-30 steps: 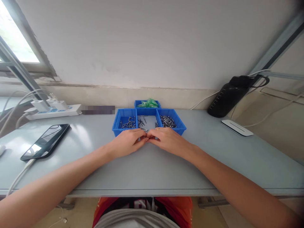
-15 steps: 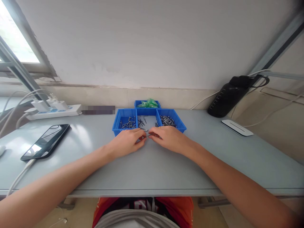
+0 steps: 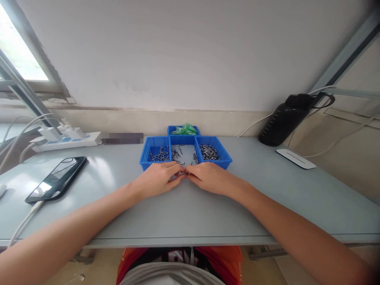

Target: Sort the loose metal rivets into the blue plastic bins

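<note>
Grey table point(image 3: 190, 213): supporting blue bins point(image 3: 223, 163).
Blue bins: holding loose metal pins point(image 3: 209, 152).
Left hand point(image 3: 158, 178): pinching small metal piece point(image 3: 185, 173).
Right hand point(image 3: 212, 178): pinching same piece opposite.
Small metal piece: showing between fingertips, mostly hidden, near bins.

A black bottle point(image 3: 280, 123) behind a white device point(image 3: 295, 158), a phone point(image 3: 56, 180) near a power strip point(image 3: 89, 139)

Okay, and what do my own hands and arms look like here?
Your left hand and right hand are both bare, without gloves. Both forearms are bare too: no sleeve, watch, bracelet or cable shows on either. Whether a finger wears a ring is too small to tell.
</note>
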The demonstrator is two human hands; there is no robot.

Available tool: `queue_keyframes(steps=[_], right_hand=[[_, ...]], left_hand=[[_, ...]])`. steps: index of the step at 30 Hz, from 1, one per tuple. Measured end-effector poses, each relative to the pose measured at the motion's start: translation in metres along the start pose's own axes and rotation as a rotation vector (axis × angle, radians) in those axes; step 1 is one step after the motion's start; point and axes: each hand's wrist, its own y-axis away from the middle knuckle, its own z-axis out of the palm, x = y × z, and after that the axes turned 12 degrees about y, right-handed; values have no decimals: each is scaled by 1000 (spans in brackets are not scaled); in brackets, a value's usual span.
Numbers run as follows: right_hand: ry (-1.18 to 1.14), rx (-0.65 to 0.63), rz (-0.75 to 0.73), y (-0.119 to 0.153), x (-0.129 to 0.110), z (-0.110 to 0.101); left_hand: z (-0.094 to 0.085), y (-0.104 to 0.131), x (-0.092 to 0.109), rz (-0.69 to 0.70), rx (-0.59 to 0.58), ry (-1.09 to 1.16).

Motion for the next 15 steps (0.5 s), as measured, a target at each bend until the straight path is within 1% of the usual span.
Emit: queue_keyframes(steps=[5, 11, 15], right_hand=[[60, -10, 64, 1, 2, -3], [97, 30, 49, 1, -1, -4], [59, 56, 38, 1, -2, -5]], left_hand=[[2, -1, -2, -66, -20, -82], [4, 0, -5, -98, -138, -176], [4, 0, -4, -101, -149, -192]])
